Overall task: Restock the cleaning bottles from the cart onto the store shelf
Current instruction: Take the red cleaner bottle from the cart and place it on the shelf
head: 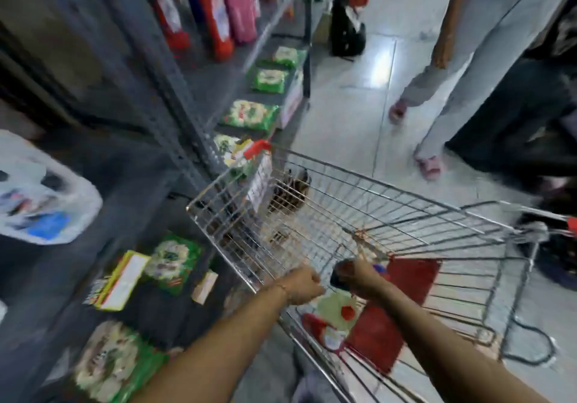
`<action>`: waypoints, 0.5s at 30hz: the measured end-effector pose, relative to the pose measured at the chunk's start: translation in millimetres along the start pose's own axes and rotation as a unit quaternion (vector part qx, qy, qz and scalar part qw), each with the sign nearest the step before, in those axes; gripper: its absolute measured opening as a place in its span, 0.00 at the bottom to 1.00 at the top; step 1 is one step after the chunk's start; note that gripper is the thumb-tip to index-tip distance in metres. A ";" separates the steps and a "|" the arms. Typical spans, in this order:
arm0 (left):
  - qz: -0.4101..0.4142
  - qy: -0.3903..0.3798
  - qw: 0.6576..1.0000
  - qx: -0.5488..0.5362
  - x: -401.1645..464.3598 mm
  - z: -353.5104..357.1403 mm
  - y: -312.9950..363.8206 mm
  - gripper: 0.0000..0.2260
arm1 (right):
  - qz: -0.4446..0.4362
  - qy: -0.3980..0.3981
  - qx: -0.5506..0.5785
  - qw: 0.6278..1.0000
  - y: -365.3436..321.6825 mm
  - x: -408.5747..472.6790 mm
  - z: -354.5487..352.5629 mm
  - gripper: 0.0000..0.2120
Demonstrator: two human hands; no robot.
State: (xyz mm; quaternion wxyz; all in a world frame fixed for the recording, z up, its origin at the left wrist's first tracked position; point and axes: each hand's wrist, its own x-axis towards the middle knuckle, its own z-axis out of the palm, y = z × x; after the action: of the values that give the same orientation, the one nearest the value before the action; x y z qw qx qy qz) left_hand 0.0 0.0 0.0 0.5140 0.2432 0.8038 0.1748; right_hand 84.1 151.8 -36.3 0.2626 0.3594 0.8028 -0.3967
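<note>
You were at the pick-up step, both arms reaching down into the silver wire shopping cart [390, 209] parked just beside the grey metal store shelf [175, 96]. Your right hand [363, 279] was closed around a dark, rounded bottle [342, 274], which sat low in the near end of the basket; motion blur hid its label and cap. Your left hand [301, 285] rested at the cart's near rim, fingers curled, but whether it gripped the wire or merely touched it I could not tell.

More stock lay beneath your hands: a red-capped bottle with a pale green label [338, 310] and flat red packs [377, 340], smooth and glossy.

By my reading, the next move called for lifting the dark bottle clear of the wire sides, then swinging it left to the shelf, where tall red and pink plastic bottles [224, 12] stood upright on an upper tier. Green soft packets [249, 115] lined the lower tier, so the open space seemed higher up.
</note>
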 end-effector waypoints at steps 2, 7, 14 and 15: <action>-0.013 -0.082 0.993 0.088 12.8 19.1 10.2 0.15 | 0.016 -0.034 -0.047 0.998 6.6 8.6 11.1 0.17; -0.094 -0.210 0.964 0.134 38.4 57.7 17.8 0.28 | 0.047 -0.158 -0.102 0.981 28.7 48.4 42.6 0.16; -0.172 -0.318 0.895 0.262 60.9 99.2 3.2 0.24 | 0.102 -0.156 -0.023 0.982 38.4 73.5 66.1 0.18; -0.161 -0.290 0.903 0.272 58.3 100.3 2.4 0.20 | 0.099 -0.154 -0.017 0.983 38.4 72.7 65.4 0.16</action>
State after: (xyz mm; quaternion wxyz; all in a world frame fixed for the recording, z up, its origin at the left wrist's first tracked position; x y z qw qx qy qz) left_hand 71.3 38.3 -83.1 0.6596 0.2807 0.6636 -0.2139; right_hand 79.3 141.0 -140.6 0.4273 0.3670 0.7199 -0.4056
